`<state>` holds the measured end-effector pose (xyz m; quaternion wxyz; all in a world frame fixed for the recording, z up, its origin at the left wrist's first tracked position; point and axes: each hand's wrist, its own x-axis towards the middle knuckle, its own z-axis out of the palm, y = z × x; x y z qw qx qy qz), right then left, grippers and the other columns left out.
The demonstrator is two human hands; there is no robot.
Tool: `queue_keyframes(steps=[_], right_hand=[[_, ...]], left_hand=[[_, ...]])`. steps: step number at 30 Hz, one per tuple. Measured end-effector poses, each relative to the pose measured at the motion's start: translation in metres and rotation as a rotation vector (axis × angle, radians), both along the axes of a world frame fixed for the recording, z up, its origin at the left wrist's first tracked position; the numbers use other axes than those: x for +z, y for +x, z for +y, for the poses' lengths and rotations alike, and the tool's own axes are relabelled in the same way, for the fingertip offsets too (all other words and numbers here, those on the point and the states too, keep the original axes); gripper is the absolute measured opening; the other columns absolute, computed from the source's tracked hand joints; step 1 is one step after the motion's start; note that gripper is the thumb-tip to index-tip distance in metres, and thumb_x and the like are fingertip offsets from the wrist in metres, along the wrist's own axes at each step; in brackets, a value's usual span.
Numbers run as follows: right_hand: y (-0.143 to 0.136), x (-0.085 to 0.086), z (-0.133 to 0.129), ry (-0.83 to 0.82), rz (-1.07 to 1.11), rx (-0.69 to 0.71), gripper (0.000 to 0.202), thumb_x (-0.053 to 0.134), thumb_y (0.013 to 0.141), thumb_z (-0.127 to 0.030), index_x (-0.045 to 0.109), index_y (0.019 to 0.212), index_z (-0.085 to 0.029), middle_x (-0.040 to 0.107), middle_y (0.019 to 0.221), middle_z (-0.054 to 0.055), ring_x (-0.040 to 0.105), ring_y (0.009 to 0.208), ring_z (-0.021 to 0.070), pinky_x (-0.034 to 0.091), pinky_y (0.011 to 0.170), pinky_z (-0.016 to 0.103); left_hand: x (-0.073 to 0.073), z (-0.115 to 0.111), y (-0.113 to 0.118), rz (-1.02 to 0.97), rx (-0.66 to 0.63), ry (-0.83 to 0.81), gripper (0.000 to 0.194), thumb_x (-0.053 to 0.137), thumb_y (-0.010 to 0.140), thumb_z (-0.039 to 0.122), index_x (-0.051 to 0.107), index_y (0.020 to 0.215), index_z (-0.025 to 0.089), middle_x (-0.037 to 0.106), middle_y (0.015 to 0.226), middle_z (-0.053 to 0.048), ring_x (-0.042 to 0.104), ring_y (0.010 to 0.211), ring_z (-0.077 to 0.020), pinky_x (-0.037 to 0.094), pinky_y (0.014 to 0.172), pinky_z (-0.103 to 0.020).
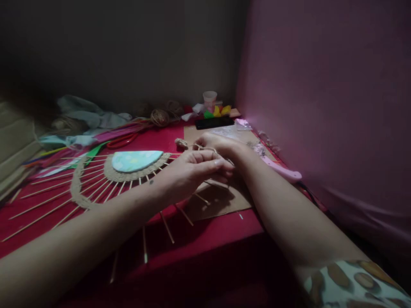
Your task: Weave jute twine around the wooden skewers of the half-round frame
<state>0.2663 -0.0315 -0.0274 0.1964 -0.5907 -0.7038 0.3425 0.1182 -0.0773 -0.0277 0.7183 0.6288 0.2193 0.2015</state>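
Note:
A half-round frame of thin wooden sticks (45,186) fans out on the table, with bands of woven twine (77,184) around a pale blue-green patterned half-disc (136,160). Over the frame's right side, my left hand (202,169) is closed, thumb pressed to the fingers, on a strand of twine. Just behind it, my right hand (215,143) bends down with curled fingers at the same twine (207,148); its fingertips are partly hidden. The strand runs to a small twine bundle (181,143) left of my right hand.
Brown cardboard (221,209) lies under my hands on the red cloth (154,132). Behind are a black phone (214,123), a plastic cup (209,99), twine balls (159,117) and red-handled scissors (122,141). A pink tool (282,170) lies right, beside a pinkish wall (321,85).

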Motion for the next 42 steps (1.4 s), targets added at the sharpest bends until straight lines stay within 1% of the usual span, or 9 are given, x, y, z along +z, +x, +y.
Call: queue_keyframes(steps=[5,10,14,19,26,29,32,36,42], right_hand=[[-0.002,0.001,-0.001,0.021,-0.074,0.064,0.017,0.056,0.064,-0.003,0.063,0.075,-0.014,0.055,0.062,-0.003,0.047,0.06,0.0093,0.034,0.054,0.022],[-0.003,0.002,-0.006,0.017,-0.054,0.054,0.012,0.059,0.064,-0.005,0.06,0.07,-0.015,0.05,0.055,-0.004,0.045,0.054,0.0087,0.033,0.05,0.022],[-0.003,0.0,-0.003,0.008,-0.054,0.054,0.017,0.057,0.063,-0.002,0.061,0.073,-0.015,0.051,0.054,-0.004,0.046,0.052,0.0088,0.032,0.049,0.021],[-0.004,0.001,-0.002,0.006,-0.094,0.029,0.031,0.053,0.058,0.004,0.065,0.078,-0.016,0.054,0.057,-0.003,0.048,0.053,0.0096,0.034,0.05,0.022],[-0.002,0.007,-0.008,-0.044,-0.016,0.038,0.013,0.06,0.073,-0.004,0.066,0.081,-0.013,0.052,0.053,-0.003,0.047,0.049,0.0077,0.035,0.048,0.02],[-0.002,0.005,-0.008,-0.05,0.013,-0.006,0.009,0.06,0.079,-0.008,0.068,0.081,-0.013,0.05,0.049,-0.005,0.044,0.045,0.006,0.034,0.048,0.02],[-0.003,0.002,-0.007,-0.013,0.022,-0.043,0.008,0.063,0.078,-0.009,0.07,0.08,-0.012,0.051,0.048,-0.004,0.044,0.044,0.0057,0.034,0.049,0.02],[-0.004,-0.001,-0.005,0.019,0.013,-0.07,0.008,0.062,0.079,-0.011,0.07,0.078,-0.011,0.051,0.05,-0.003,0.043,0.044,0.0059,0.033,0.048,0.022],[-0.004,-0.007,-0.003,0.043,-0.045,-0.125,0.01,0.062,0.078,-0.02,0.066,0.073,-0.013,0.052,0.051,-0.001,0.043,0.043,0.0075,0.029,0.043,0.023]], left_hand=[[-0.004,0.0,-0.004,0.104,0.01,-0.152,0.015,0.064,0.081,0.02,0.072,0.082,0.008,0.073,0.088,-0.014,0.07,0.079,-0.0191,0.057,0.08,-0.031],[0.007,0.02,-0.019,0.042,0.135,-0.263,0.014,0.059,0.08,0.009,0.072,0.078,0.006,0.074,0.088,-0.016,0.071,0.089,-0.0243,0.056,0.091,-0.035],[0.013,0.035,-0.036,0.057,0.238,-0.193,0.016,0.057,0.08,0.01,0.072,0.076,0.007,0.074,0.088,-0.016,0.071,0.088,-0.0241,0.058,0.085,-0.032],[0.009,0.046,-0.074,0.197,0.305,-0.04,0.013,0.066,0.077,0.024,0.073,0.081,0.012,0.074,0.086,-0.011,0.07,0.079,-0.0224,0.06,0.069,-0.027],[0.006,0.066,-0.124,0.333,0.451,-0.005,0.013,0.07,0.077,0.031,0.068,0.082,0.018,0.069,0.063,0.002,0.06,0.053,-0.0099,0.047,0.047,-0.017],[0.008,0.067,-0.129,0.344,0.41,-0.001,0.015,0.068,0.078,0.034,0.069,0.081,0.02,0.064,0.053,0.003,0.055,0.044,-0.008,0.04,0.039,-0.015],[0.014,0.06,-0.127,0.378,0.297,0.032,0.017,0.069,0.077,0.035,0.071,0.085,0.02,0.063,0.049,0.001,0.055,0.04,-0.0088,0.04,0.038,-0.014],[0.022,0.045,-0.12,0.496,0.227,0.074,0.025,0.073,0.071,0.039,0.073,0.09,0.022,0.063,0.047,-0.003,0.055,0.036,-0.013,0.041,0.034,-0.018],[0.026,0.038,-0.114,0.542,0.108,0.11,0.023,0.072,0.071,0.04,0.073,0.078,0.019,0.064,0.05,-0.007,0.057,0.039,-0.0153,0.041,0.034,-0.019]])
